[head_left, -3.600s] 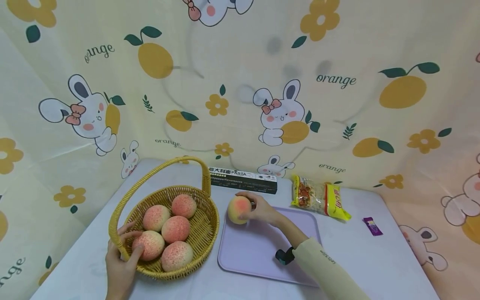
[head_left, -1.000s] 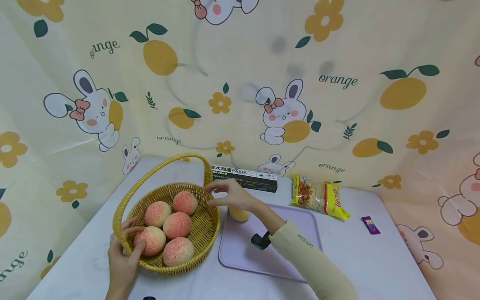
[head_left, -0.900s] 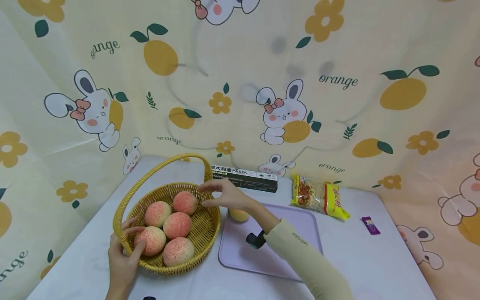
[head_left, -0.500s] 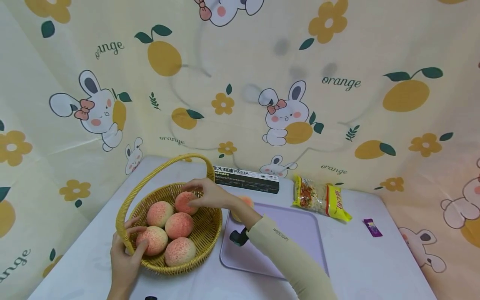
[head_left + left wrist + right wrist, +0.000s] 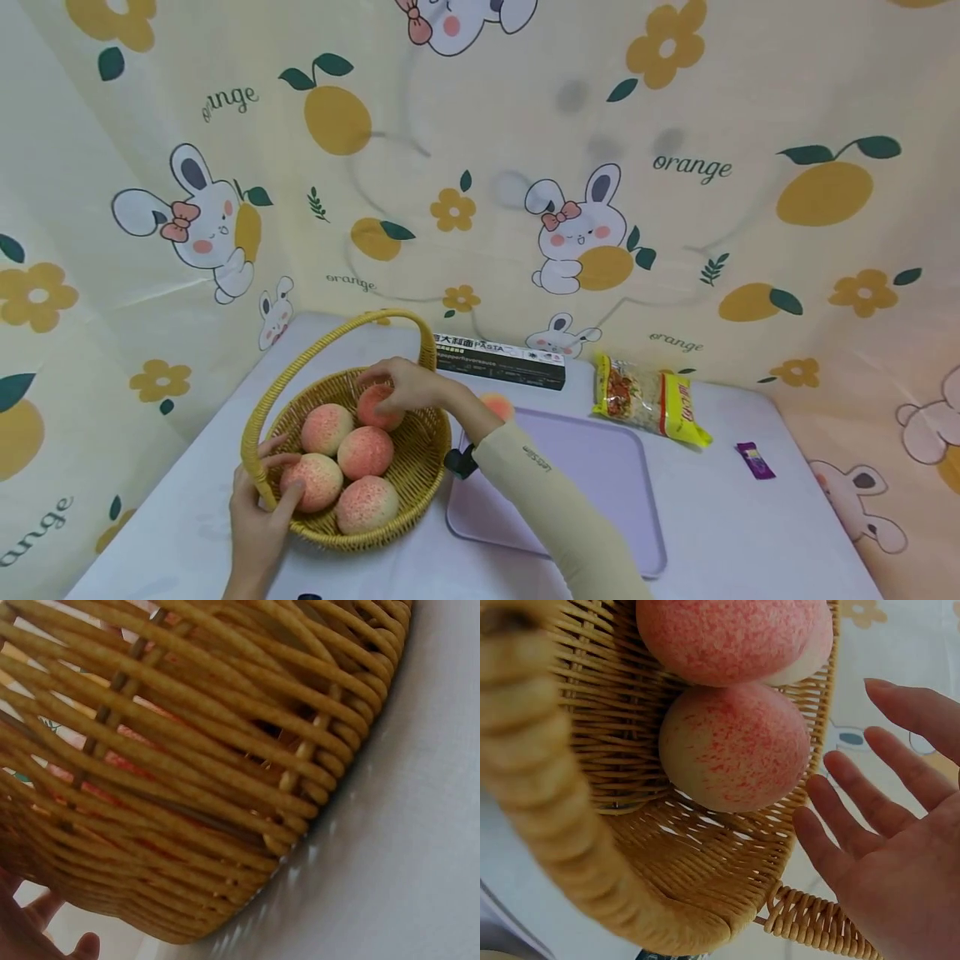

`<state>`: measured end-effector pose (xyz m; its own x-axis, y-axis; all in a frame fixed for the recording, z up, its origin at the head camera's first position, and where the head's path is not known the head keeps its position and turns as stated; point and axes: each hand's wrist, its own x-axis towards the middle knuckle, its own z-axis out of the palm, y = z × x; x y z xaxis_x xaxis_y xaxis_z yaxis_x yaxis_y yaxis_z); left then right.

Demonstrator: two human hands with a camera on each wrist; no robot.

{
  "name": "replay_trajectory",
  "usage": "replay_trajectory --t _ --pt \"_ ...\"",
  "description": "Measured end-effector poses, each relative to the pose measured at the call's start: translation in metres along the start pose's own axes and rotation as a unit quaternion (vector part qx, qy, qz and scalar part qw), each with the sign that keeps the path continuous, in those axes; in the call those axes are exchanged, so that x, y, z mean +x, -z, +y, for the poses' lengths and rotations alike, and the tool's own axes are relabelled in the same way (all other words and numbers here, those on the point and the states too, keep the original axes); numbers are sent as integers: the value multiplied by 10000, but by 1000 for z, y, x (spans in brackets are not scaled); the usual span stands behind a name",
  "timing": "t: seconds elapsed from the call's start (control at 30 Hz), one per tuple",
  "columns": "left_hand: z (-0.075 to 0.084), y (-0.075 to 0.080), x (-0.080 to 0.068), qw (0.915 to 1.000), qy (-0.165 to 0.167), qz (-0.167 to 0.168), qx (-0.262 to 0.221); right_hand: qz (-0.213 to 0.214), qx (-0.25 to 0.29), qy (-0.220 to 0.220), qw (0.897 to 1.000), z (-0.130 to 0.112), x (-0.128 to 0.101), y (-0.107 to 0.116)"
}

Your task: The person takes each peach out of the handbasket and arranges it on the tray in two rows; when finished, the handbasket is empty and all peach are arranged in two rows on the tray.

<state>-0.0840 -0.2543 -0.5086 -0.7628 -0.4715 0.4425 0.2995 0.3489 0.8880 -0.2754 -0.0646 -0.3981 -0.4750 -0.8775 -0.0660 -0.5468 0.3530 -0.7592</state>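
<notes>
the peach [image 5: 377,406] sits at the back of the basket [image 5: 420,454], lower left of frame. right hand [image 5: 405,385] hovers over it, grip apart; left hand [image 5: 258,517] clamps the basket rim. a hasty grab could roll it against its neighbours.

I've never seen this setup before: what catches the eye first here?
The wicker basket at left, holding five pink peaches. The right hand reaches in over the rear peach, palm open beside it in the wrist view, while the left hand holds the near rim. A sixth peach sits on the lilac tray.
</notes>
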Motion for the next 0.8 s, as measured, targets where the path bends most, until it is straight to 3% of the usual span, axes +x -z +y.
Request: replay_trajectory --t 0.2,0.4,0.63,0.8 --pt "0 -1 0 9999 -168 20 13 -156 -245 -297 9991 4 7 1" --pt "1 0 0 10000 -19 15 89 -320 -410 -456 9976 7 16 2" --pt "-1 -1 -1 9998 -185 10 85 -515 -961 -934 9896 2 19 0" --pt "0 0 0 9996 -269 16 95 -708 -1127 -1000 9860 2 21 -4"
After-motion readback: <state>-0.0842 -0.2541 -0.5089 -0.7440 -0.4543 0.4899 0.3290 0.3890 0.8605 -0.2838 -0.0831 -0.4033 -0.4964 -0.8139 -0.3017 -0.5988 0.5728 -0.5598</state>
